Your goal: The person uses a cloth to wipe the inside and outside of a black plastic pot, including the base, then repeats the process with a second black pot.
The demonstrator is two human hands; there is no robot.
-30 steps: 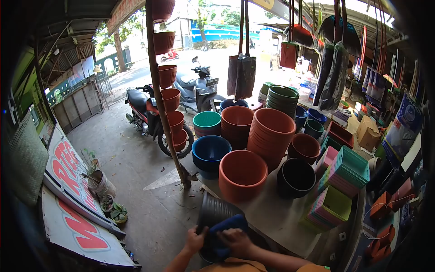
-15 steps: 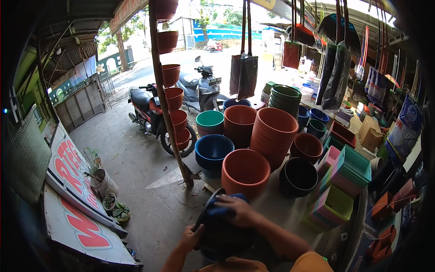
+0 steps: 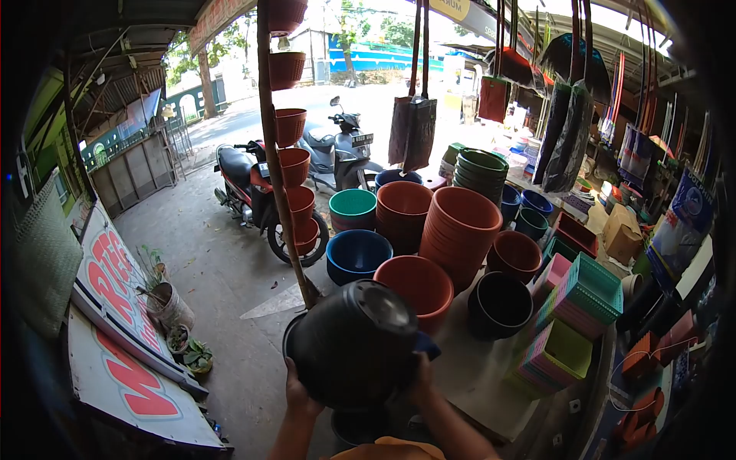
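Lower center of frame: the left hand (image 3: 302, 392) and right hand (image 3: 419, 382) grasp a tilted black pot (image 3: 345, 349), blue cloth (image 3: 428, 347) beside the latter.

ahead of my right fingers (image 3: 422, 371), the pale table (image 3: 491, 395) bears terracotta pots (image 3: 458, 238), a black pot (image 3: 500, 307) and, farther right, stacked baskets (image 3: 553, 354).

I see the pot (image 3: 337, 345) before the stacks (image 3: 458, 253) on the desk (image 3: 491, 387), baskets (image 3: 596, 285) right of them, motorbikes (image 3: 244, 188) behind-left, signs (image 3: 115, 264) far left.
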